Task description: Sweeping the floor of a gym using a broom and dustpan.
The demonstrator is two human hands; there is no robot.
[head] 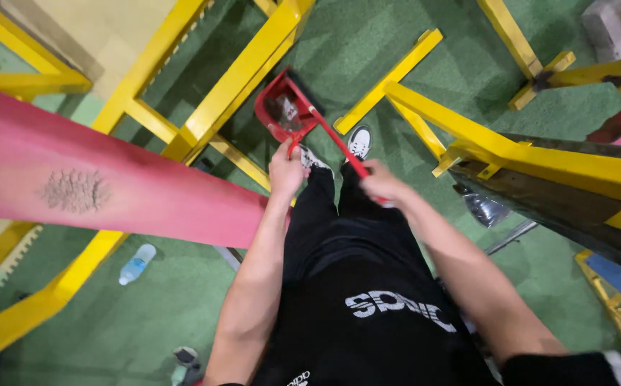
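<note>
**Dustpan and broom held low between the yellow frames**

Looking straight down, I have both hands out in front of my legs. My left hand [286, 169] is closed around the upright handle of a red dustpan [282, 113], which sits down at the green floor [368, 50] just ahead of my shoes, tucked against a yellow metal frame [239, 78]. A few bits of debris seem to lie inside the pan, though they are too small to identify. My right hand [382, 187] is wrapped around the thin red stick of a broom [328, 129]; its dark brush head rests at the far lip of the pan.

As I judge it, both tools are light. The pan looks like stiff plastic or thin metal and will tip easily if the handle swings, so a firm hold near the handle's top keeps it level. The broom stick is narrow and smooth, so it could turn in the palm; gripping lower down gives more control over the bristles.

A long pink board [110, 179] crosses on my left, bearing a rough grey patch. A clear plastic bottle [136, 264] lies on the floor beneath it. More yellow frames stand to the right.
</note>
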